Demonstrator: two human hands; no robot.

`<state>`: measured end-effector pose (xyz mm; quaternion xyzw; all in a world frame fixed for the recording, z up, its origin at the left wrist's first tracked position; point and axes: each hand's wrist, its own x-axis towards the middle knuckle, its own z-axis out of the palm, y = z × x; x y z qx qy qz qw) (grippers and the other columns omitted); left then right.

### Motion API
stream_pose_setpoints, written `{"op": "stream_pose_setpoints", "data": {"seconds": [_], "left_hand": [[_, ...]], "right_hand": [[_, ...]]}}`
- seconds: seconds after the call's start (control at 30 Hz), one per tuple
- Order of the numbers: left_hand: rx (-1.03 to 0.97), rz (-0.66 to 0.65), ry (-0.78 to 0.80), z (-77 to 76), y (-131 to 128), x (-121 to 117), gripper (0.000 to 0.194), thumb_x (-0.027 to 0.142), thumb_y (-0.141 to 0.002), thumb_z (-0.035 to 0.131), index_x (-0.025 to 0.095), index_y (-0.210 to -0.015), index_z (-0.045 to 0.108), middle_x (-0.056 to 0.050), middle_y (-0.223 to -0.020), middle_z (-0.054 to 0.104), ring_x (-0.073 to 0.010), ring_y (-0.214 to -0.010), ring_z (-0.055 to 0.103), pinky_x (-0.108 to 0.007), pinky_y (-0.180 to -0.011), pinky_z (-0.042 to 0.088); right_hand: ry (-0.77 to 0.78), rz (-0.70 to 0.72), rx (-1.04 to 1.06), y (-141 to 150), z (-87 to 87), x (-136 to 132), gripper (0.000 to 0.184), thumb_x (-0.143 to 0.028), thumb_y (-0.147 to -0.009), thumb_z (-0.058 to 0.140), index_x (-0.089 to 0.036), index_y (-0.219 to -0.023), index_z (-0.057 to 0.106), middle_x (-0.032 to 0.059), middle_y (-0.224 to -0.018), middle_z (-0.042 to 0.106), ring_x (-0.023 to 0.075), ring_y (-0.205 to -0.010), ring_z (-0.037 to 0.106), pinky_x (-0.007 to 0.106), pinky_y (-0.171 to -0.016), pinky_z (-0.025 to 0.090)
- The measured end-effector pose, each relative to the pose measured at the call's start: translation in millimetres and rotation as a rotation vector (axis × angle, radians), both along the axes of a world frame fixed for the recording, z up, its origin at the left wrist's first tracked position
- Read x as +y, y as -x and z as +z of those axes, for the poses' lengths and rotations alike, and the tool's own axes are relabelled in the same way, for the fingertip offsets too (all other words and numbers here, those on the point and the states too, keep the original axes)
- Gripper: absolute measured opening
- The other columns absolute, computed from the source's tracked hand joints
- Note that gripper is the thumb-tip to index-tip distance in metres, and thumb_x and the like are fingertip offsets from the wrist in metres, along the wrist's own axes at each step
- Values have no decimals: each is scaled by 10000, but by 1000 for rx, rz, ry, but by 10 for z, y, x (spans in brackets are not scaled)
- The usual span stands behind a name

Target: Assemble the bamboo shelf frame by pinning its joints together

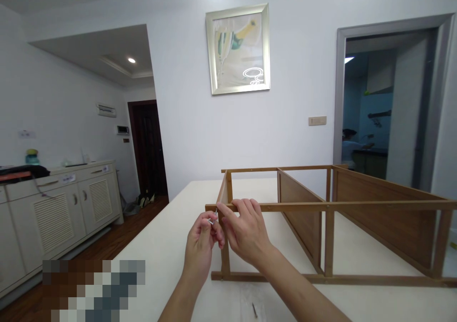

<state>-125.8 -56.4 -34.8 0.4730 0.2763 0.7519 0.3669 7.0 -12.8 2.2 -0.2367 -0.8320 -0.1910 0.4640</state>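
Note:
A brown wooden shelf frame (293, 207) lies on its side on a white table, its left corner in front of me. My left hand (204, 238) is just off that corner, with thumb and fingers pinching a small silver metal piece (210, 221). A thin metal end stands up near my fingertips, against the rail's end; whether it is a screw or a hex key I cannot tell. My right hand (247, 226) curls over the front top rail, fingers on top and thumb in front. Its index fingertip is close to the metal end.
A loose dark screw (254, 310) lies by a clear plastic bag (246, 293) near the front of the white table (157, 246). Two slatted panels cross the frame, the nearer one a brown panel (303, 212). A white cabinet (64, 212) stands left; a person (352, 145) shows through the right doorway.

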Motion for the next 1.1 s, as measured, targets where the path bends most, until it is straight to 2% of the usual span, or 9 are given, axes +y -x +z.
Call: {"op": "stream_pose_setpoints", "data": {"seconds": [0.17, 0.27, 0.4, 0.53, 0.6, 0.7, 0.83, 0.97, 1.1], "left_hand": [[-3, 80, -12, 64, -47, 0, 406, 575, -871, 528, 172, -907, 560, 28, -591, 527, -98, -538, 524, -206, -500, 435], [23, 296, 10, 79, -75, -55, 393, 549, -851, 576, 169, -952, 580, 33, -583, 546, -98, -510, 521, -208, -484, 443], [147, 641, 25, 39, -121, -122, 326, 490, -817, 640, 167, -862, 628, 5, -652, 627, -104, -536, 576, -226, -536, 509], [245, 821, -39, -53, -141, -96, 296, 428, -773, 699, 175, -923, 665, -22, -783, 689, -130, -610, 641, -255, -605, 556], [282, 879, -73, -89, -129, -71, 266, 403, -782, 694, 178, -921, 667, -30, -822, 701, -136, -635, 650, -261, -622, 564], [359, 941, -144, -102, -100, -62, 205, 356, -811, 670, 182, -919, 673, -34, -851, 702, -136, -663, 648, -267, -647, 570], [549, 988, -303, -57, -64, -94, 132, 235, -843, 630, 200, -956, 689, -41, -881, 700, -151, -748, 657, -279, -708, 564], [680, 1005, -479, -30, -10, -103, 272, 112, -840, 602, 228, -1071, 687, -51, -905, 686, -162, -803, 659, -280, -714, 560], [796, 1034, -541, -62, 74, -65, 392, 44, -837, 577, 250, -1158, 667, -48, -923, 660, -148, -813, 656, -254, -703, 555]], "right_hand": [[-37, 24, 15, -19, -19, 38, 338, -285, -924, 508, -336, -1242, 612, 64, -1002, 562, 196, -903, 477, 362, -852, 319], [-41, 18, 17, -21, -21, 45, 332, -288, -929, 517, -355, -1240, 613, 57, -1003, 563, 191, -913, 478, 354, -858, 316], [-27, 19, 25, -21, -10, 27, 317, -299, -931, 521, -357, -1226, 620, 56, -1003, 564, 190, -909, 481, 360, -860, 319], [-17, 25, 24, -19, -3, 10, 320, -296, -932, 512, -352, -1231, 613, 59, -1013, 569, 195, -906, 484, 373, -863, 326], [-14, 31, 19, -14, -6, 7, 345, -278, -935, 493, -325, -1264, 588, 64, -1015, 580, 200, -910, 491, 379, -869, 331], [14, 26, 42, 3, -22, 8, 407, -253, -937, 459, -208, -1339, 507, 86, -1030, 607, 212, -932, 507, 396, -907, 335], [25, 12, 64, 24, -45, 14, 372, -262, -933, 457, -130, -1275, 518, 111, -1067, 622, 232, -975, 515, 418, -952, 317], [5, 9, 55, 25, -45, 12, 329, -254, -930, 458, -137, -1228, 538, 110, -1076, 623, 230, -975, 518, 418, -942, 320], [-3, 0, 50, 20, -46, 15, 313, -253, -928, 461, -147, -1211, 545, 104, -1067, 623, 225, -975, 521, 421, -945, 325]]}}
